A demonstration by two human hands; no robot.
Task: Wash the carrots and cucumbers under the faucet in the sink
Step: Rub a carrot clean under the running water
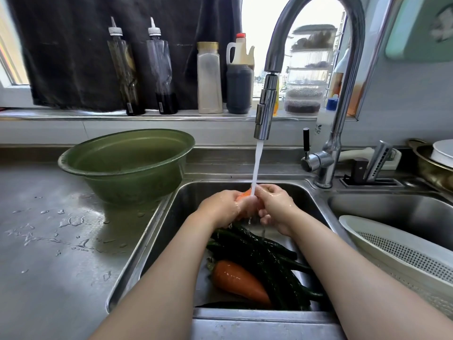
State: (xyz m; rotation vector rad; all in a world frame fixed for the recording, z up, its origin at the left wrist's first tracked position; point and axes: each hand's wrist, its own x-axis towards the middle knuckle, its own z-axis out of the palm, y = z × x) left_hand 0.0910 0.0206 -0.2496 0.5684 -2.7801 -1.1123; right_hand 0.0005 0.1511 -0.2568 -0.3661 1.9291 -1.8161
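The left grip [220, 207] and right grip [275, 207] both curl round one carrot [245, 194], wet fingers closed on it, holding it right under the water stream [257, 163] that falls from the faucet [267, 94]. Below them, on the floor of the sink [152, 241], lie a second carrot [237, 280] and a heap of dark cucumbers [257, 249] touching it. A green basin [127, 165] stands on the wet bench [49, 241] left of the sink.
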